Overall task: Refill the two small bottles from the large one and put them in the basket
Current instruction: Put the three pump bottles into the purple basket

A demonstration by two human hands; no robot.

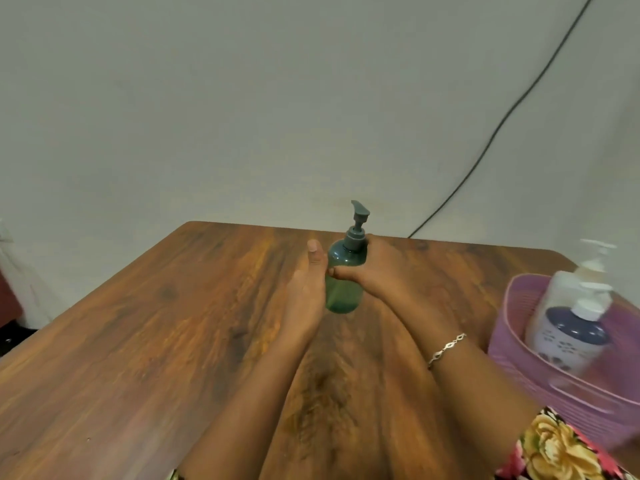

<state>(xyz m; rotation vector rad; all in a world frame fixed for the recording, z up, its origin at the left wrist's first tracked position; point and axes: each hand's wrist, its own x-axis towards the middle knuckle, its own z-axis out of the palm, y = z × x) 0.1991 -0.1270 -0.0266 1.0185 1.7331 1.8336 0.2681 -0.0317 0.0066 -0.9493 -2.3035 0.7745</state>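
Note:
A green pump bottle [343, 289] with a dark pump head stands upright near the middle of the wooden table [145, 323]. My right hand [372, 268] wraps around its upper body from the right, thumb across the front. My left hand [306, 292] lies flat against the bottle's left side with the thumb raised. At the right edge, a pink basket [519, 372] holds a white pump bottle [564, 282] and a dark blue and white pump bottle [568, 337], both blurred.
A black cable [512, 112] runs down the grey wall behind the table's far right corner. The table's far edge lies just behind the green bottle. A dark object sits off the table at the far left.

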